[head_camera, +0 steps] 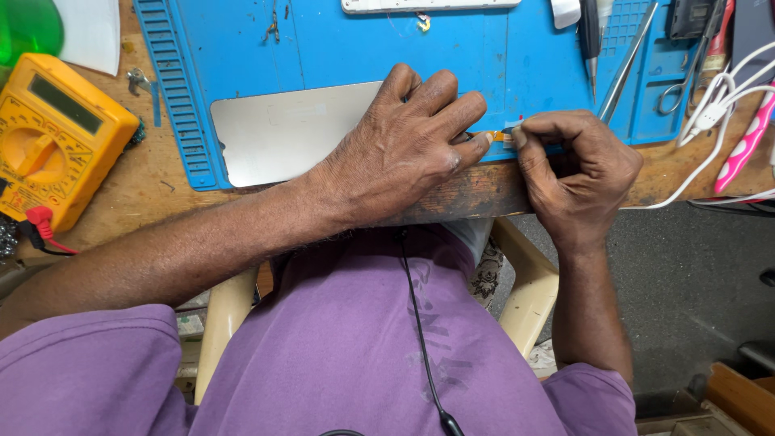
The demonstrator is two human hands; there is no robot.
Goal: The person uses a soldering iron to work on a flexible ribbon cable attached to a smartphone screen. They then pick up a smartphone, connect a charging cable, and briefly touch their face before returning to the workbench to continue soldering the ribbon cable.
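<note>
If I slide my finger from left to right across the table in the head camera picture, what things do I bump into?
Yellow meter → silver plate on the blue mat → left hand → small orange strip → right hand → scissors → white cable → pink tool.
</note>
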